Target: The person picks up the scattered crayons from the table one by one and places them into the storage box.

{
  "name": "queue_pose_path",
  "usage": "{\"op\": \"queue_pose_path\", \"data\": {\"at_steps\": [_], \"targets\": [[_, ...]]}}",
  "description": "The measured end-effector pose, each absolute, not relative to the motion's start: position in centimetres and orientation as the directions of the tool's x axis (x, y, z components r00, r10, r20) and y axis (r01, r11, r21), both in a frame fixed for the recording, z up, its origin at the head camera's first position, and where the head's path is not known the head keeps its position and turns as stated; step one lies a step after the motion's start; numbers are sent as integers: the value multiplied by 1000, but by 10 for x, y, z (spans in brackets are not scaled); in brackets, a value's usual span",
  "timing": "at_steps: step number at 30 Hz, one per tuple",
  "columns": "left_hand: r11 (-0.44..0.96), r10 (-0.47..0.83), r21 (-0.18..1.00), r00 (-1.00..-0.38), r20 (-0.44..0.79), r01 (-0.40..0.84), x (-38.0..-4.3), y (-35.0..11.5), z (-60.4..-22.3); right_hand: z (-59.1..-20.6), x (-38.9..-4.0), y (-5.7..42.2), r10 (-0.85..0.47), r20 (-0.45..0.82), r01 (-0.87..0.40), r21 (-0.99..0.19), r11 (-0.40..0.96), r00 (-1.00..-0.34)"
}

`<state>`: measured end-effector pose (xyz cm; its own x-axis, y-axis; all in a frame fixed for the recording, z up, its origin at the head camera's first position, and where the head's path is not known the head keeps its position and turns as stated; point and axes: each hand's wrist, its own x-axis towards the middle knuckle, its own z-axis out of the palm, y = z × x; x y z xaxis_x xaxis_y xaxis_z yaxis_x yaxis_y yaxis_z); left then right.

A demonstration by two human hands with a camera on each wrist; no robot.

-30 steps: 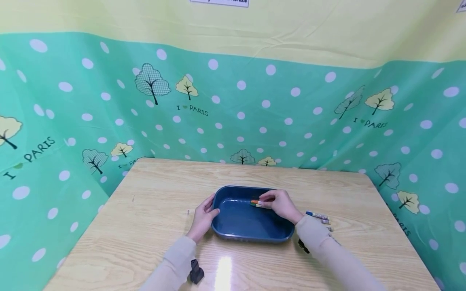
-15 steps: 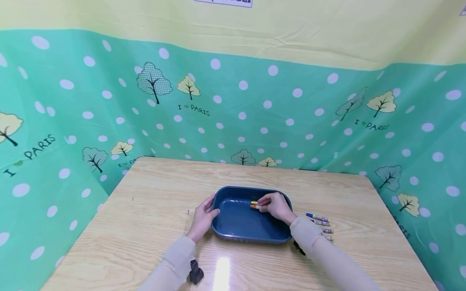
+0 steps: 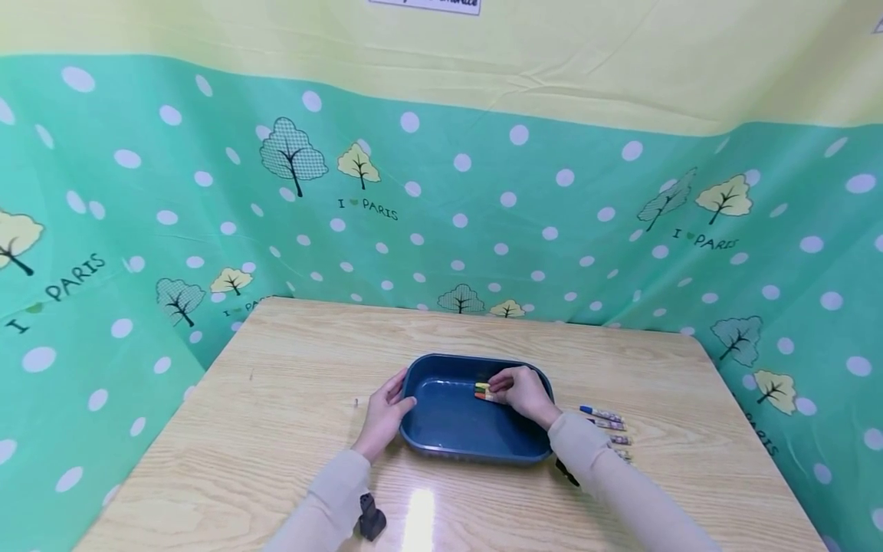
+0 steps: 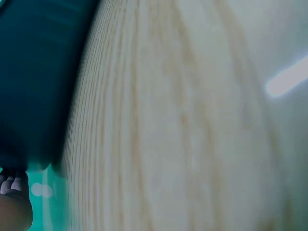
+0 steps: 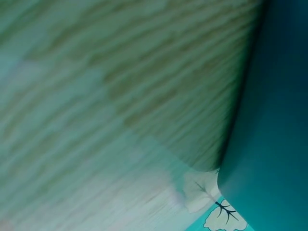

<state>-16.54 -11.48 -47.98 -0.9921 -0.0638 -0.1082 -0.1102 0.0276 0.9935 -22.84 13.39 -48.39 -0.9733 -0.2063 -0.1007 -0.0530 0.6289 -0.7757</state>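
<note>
A dark blue rounded tray stands on the wooden table, and its outer wall fills one side of both wrist views. My left hand grips its left end, thumb over the rim and fingers outside. Inside the tray, my right hand pinches a small bunch of crayons between thumb and fingers. Their yellow, green and orange-red ends point left, side by side, close over the tray floor. The other ends are hidden by the fingers. The right wrist view does not show the right hand's fingers.
Several more crayons lie in a loose column on the table right of the tray, partly behind the right sleeve. A black device is at the left wrist. A green dotted curtain hangs behind the table.
My right hand has shifted slightly left in the tray. The crayons' ends have turned from orange and green to a row of yellow, green and orange-red. My left hand keeps its place.
</note>
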Motion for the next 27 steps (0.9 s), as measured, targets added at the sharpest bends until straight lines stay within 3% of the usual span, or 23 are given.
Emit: {"op": "queue_pose_path", "data": {"at_steps": [14, 27], "targets": [[31, -89, 995, -992, -91, -94, -175, -116, -504, -481, -228, 133, -198, -105, -29, -817, 576, -975], [-13, -64, 996, -994, -85, -85, -176, -117, -502, -481, -225, 132, -308, -106, -58, -876, 478, -946]]}}
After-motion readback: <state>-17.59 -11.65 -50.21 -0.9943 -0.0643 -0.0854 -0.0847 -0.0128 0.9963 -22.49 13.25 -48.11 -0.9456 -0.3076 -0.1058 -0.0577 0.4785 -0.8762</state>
